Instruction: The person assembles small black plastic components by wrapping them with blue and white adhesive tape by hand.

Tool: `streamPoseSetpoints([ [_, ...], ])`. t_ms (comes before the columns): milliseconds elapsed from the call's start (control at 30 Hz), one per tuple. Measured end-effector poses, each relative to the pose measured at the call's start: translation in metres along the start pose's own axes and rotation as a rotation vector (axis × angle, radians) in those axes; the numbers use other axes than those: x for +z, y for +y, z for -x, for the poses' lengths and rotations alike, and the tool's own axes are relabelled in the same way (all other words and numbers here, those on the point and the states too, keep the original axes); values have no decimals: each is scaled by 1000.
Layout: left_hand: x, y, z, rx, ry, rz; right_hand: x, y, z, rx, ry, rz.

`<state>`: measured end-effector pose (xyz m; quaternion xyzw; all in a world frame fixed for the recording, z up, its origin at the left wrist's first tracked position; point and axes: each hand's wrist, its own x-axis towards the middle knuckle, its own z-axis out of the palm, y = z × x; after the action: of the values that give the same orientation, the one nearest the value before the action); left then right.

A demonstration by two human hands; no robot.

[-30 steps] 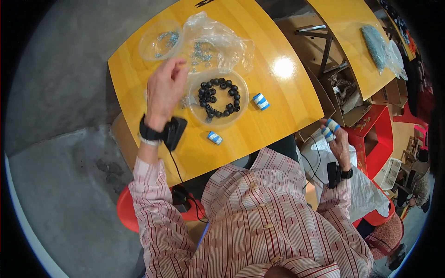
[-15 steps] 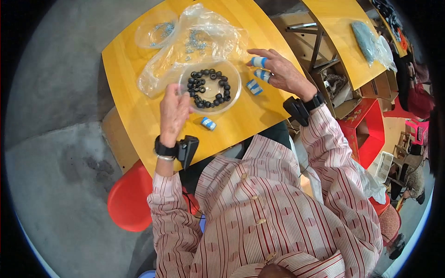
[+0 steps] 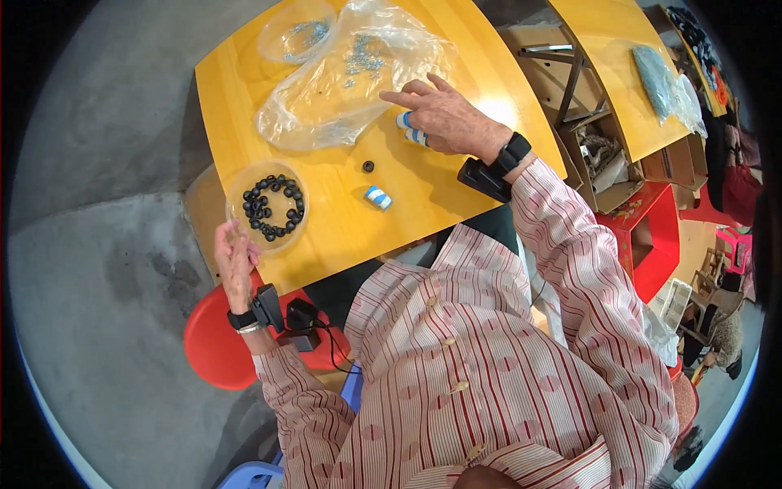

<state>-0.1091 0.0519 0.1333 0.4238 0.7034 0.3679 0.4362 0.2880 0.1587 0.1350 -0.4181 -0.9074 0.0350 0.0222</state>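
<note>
Yellow is worn by the table [image 3: 326,236], black by the beads [image 3: 255,205]! Blue and white are banded across the finger sleeve [image 3: 378,197], the pale pink shirt [image 3: 489,359] is striped in dark red, and bright red is carried by the stool [image 3: 218,350].

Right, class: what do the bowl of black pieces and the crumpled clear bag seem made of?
Bowl: probably smooth, rigid plastic; it is translucent, and the yellow table shows through. Bag: likely thin, glossy plastic film; it is see-through, wrinkled and streaked with highlights.

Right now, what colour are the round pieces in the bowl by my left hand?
The round pieces are black, seen best in the head view.
</note>
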Motion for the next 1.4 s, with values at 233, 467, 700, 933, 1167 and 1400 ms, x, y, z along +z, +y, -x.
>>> streamPoseSetpoints([
  [233,-4,-18,-3,-61,65,38,13,-6,-9,37,11,-79],
  [467,42,35,35,386,579,-485,9,-19,8,67,-91,-88],
  [700,137,36,53,563,63,-354,12,-37,26,36,-3,-84],
  [933,188,43,12,714,36,-575,9,-41,34,19,-52,-39],
  [1167,204,34,2,691,2,-636,18,-40,44,-12,83,-40],
  [1400,185,41,20,784,25,-554,16,-48,49,-48,100,-22],
])
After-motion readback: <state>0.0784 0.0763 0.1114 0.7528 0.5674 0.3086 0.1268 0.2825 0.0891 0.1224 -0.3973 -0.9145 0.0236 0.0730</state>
